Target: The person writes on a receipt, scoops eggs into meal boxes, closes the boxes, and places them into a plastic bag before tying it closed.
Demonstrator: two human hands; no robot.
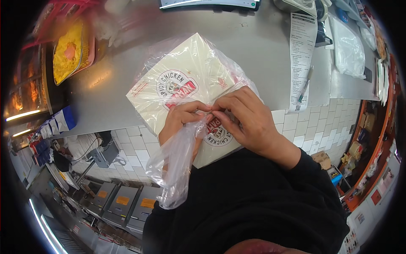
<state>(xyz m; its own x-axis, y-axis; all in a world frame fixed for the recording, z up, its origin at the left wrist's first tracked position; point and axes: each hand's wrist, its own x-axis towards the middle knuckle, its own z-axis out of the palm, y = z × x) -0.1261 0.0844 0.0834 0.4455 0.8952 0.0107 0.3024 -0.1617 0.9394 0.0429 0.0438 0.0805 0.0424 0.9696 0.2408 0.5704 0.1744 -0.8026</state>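
Note:
Before me a printed cardboard food box (pixel 193 60) sits inside a clear plastic bag (pixel 176 165), turned cornerwise at the counter's near edge. The bag film is gathered tight over the box's middle. My left hand (pixel 184 117) grips the gathered neck, and the bag's loose end hangs down past my left wrist. My right hand (pixel 245 117) meets it from the right, thumb and forefinger pinched together on the twisted plastic. The fingertips of both hands touch or nearly touch. Whether a knot is there, my fingers hide.
A steel counter (pixel 269 47) carries a foil tray of yellow food (pixel 68 52) at left and a tablet (pixel 209 4) at the back. To the right lie a long paper receipt (pixel 301 60), a pen (pixel 305 84) and plastic bags (pixel 347 47). Behind at left, a person (pixel 84 146) stands near equipment.

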